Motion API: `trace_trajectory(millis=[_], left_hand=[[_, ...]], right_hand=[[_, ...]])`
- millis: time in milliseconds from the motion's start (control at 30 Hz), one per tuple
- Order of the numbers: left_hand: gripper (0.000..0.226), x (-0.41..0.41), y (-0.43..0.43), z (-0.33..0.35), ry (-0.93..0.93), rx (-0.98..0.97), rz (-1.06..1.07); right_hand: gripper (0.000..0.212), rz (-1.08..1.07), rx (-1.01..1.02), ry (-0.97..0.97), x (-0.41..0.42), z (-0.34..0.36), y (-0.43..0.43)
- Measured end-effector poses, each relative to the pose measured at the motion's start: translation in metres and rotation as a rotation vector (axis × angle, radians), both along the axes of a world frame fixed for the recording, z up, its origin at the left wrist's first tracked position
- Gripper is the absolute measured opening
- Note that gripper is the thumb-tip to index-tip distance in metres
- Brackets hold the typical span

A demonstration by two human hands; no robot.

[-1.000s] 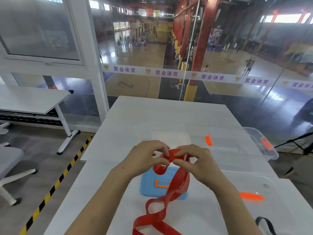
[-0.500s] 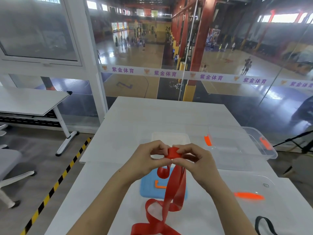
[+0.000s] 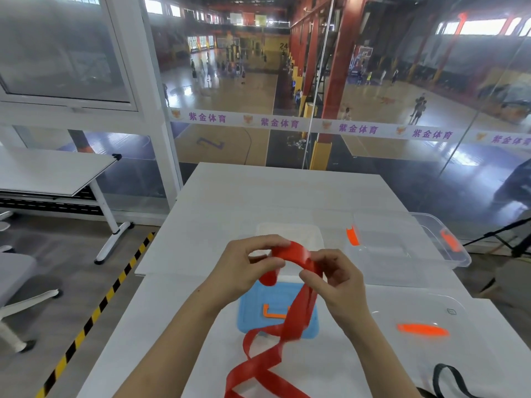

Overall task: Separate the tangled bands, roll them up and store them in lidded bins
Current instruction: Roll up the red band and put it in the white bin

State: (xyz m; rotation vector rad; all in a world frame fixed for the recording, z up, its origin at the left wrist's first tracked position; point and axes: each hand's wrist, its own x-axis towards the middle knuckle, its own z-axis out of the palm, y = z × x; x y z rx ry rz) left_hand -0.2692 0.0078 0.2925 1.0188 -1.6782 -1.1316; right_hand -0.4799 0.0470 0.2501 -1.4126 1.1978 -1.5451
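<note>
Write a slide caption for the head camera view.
Left hand and right hand pinch a red band above a blue lid, tail trailing onto the table.

A white rectangular table [image 3: 258, 196] is carrying everything, with an edge line running across its width just beyond a blue rectangular plastic lid [image 3: 253, 314] with an orange handle, which is lying flat near the middle. Farther back, a frosted white rectangular plastic piece [image 3: 287, 232] is resting, and to its right a clear plastic bin [image 3: 431, 225] with orange latches is sitting open. A clear flat lid [image 3: 416, 308] with an orange handle is lying at the near right. The lower coils of a long red flat band [image 3: 253, 372] are lying at the near edge, and a black strap [image 3: 446, 377] is curling at the near right corner
</note>
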Motion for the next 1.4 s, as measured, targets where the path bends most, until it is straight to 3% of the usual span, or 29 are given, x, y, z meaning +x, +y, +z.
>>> trace_trajectory(millis=[133,400,633,800,967,1033,1233,1400], left_hand=[[0.039,-0.004,0.001,0.003,-0.012,-0.033,0.016],[0.031,-0.019,0.005,0.000,0.297,0.035,0.110],[0.035,-0.030,0.009,0.005,0.359,0.028,0.164],[0.032,-0.031,0.006,0.007,0.502,0.060,0.199],[0.029,-0.033,0.006,0.008,0.661,0.179,0.191],[0.031,-0.028,0.004,0.008,0.603,0.176,0.188],[0.033,0.003,-0.008,-0.003,0.194,0.066,-0.025],[0.025,0.016,-0.017,0.015,-0.307,-0.003,-0.056]], right_hand=[[0.037,-0.009,-0.016,0.021,0.004,-0.005,0.000],[0.045,-0.057,0.008,-0.101,0.018,-0.013,0.001],[0.035,-0.144,-0.010,-0.231,0.028,-0.017,0.001],[0.048,-0.087,-0.017,-0.220,0.035,-0.015,-0.001],[0.034,-0.172,0.000,-0.355,0.037,-0.008,-0.006],[0.031,-0.168,-0.007,-0.306,0.032,-0.004,-0.007],[0.034,-0.111,-0.057,-0.268,0.011,0.010,-0.016],[0.022,0.011,-0.162,0.276,-0.005,0.021,-0.021]])
